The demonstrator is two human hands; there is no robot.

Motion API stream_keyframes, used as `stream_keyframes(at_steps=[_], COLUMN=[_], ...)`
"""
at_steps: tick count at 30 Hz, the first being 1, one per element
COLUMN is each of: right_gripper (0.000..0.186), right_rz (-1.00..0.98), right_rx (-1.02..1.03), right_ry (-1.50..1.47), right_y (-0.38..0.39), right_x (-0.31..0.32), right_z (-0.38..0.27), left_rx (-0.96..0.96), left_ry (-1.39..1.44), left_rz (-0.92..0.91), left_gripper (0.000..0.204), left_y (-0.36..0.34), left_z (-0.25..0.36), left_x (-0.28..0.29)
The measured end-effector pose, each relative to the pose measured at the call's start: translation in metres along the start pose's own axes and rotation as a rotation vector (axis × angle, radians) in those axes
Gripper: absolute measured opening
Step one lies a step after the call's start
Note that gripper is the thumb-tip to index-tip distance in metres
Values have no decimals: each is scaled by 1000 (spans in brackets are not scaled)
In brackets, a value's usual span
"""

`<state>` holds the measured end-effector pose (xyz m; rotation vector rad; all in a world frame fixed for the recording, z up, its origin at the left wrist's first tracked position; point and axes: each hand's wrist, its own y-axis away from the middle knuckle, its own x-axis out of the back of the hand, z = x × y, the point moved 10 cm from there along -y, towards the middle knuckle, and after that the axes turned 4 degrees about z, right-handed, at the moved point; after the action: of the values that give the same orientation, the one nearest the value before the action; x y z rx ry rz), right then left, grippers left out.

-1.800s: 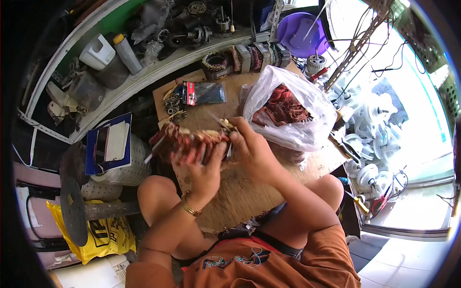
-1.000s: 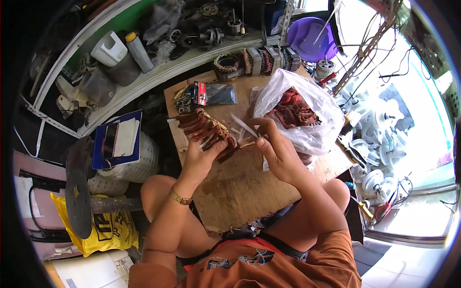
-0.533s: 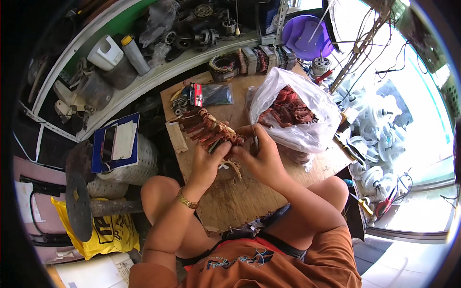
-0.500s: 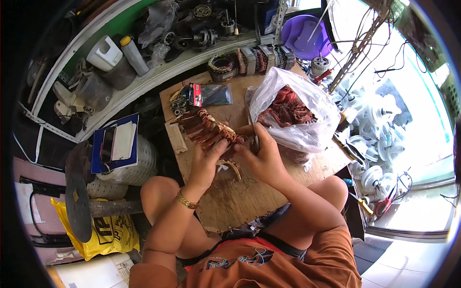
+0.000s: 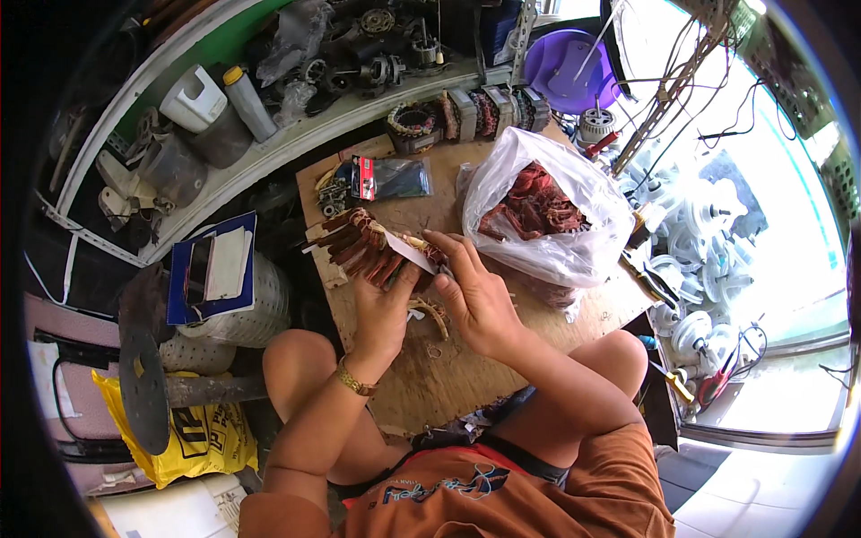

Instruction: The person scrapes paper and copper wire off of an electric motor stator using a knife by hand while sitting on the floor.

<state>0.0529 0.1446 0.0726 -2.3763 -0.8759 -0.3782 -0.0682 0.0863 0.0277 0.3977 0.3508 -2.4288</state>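
Observation:
My left hand [image 5: 380,314] grips a bundle of reddish-brown copper winding [image 5: 354,249] with a pale bound edge, over the wooden board [image 5: 421,403]. My right hand [image 5: 477,303] is closed on a flat, pale blade-like piece [image 5: 405,253] lying across the bundle's right part; its far end is hidden by my fingers. A curved tan scrap [image 5: 438,321] lies on the board just below my hands. To their right, a white plastic bag [image 5: 502,157] stands open with reddish wire scraps [image 5: 538,197] inside.
A packet [image 5: 392,177], metal bits [image 5: 332,193] and wound stators [image 5: 462,112] line the board's back. Pliers [image 5: 646,278] sit at its right edge. A shelf of parts [image 5: 240,148] runs behind; a blue folder [image 5: 184,305] rests at left, white plastic parts [image 5: 713,215] at right.
Since half a second ago my right hand has risen slightly and the pale flat piece has swung leftward across the top of the bundle. The bundle has shifted a little left.

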Motion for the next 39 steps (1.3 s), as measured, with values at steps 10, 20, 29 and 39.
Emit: stream_keyframes(at_steps=[10, 20, 29, 39], right_gripper=[45, 28, 17, 28], right_rz=[11, 194, 85, 130], right_rx=[-17, -307, -275, -206], right_ry=[-7, -211, -193, -115], right_y=[-1, -3, -2, -5], right_x=[-5, 13, 6, 11], right_z=[10, 44, 55, 43], left_rx=[-44, 185, 245, 7], left_ry=[4, 255, 251, -125], left_rz=[68, -45, -68, -158], left_gripper=[31, 43, 40, 25], left_y=[4, 4, 1, -12], left_z=[3, -17, -25, 9], left_x=[2, -8, -7, -12])
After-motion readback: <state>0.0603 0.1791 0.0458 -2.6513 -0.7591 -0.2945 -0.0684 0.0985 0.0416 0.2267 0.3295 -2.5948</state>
